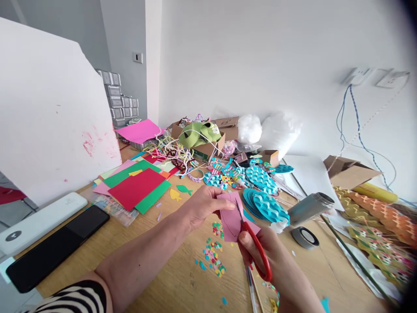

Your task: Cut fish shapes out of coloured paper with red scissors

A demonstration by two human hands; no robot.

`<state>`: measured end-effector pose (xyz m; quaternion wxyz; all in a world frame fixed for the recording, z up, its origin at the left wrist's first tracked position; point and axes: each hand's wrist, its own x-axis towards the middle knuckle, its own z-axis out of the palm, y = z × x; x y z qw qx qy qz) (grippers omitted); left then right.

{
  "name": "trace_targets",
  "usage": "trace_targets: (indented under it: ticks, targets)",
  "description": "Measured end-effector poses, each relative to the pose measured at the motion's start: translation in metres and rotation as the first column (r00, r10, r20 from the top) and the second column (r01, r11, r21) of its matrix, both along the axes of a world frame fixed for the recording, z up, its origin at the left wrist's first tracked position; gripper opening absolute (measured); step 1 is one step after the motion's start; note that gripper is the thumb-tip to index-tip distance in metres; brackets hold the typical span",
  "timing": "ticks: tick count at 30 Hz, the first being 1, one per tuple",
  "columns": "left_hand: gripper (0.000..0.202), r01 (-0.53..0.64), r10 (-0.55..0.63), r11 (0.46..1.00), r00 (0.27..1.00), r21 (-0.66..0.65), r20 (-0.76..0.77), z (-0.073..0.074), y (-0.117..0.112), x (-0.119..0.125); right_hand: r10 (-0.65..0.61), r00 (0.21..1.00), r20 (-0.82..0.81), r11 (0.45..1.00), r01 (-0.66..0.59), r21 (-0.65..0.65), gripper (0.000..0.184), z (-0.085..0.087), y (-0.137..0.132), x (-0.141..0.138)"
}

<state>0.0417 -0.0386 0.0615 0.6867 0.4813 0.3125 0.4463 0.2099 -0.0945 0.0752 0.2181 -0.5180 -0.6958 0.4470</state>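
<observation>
My left hand pinches the upper edge of a pink sheet of paper between thumb and fingers. A drawn outline runs across the sheet. In my right hand is a pair of scissors with red handles, its blades on the paper near my left thumb. Beneath and beside the paper lie many small coloured paper dots. A yellow fish cutout and a green fish cutout rest on the table left of my left hand.
Coloured paper sheets are stacked at left, near a black phone and a white device. Blue wavy discs, a grey bottle and its lid stand right. A pen lies in front. Craft boxes fill the back.
</observation>
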Motion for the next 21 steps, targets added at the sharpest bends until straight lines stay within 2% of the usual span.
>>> trace_targets:
  ticks: [6,14,21]
  targets:
    - [0.027,0.002,-0.003,0.999,1.0,-0.034,-0.022,-0.002,0.004,0.002,0.001,1.0,0.004,1.0,-0.001,-0.007,0.07,-0.006,0.005,0.002]
    - [0.027,-0.011,0.011,1.0,0.999,-0.001,-0.044,-0.002,0.003,0.003,0.071,0.995,-0.076,0.997,-0.07,0.019,0.067,-0.01,0.007,0.006]
    - [0.024,0.007,-0.007,1.0,0.998,0.004,-0.055,-0.006,0.005,0.003,0.102,0.992,-0.071,0.995,-0.101,0.026,0.068,-0.012,0.01,0.009]
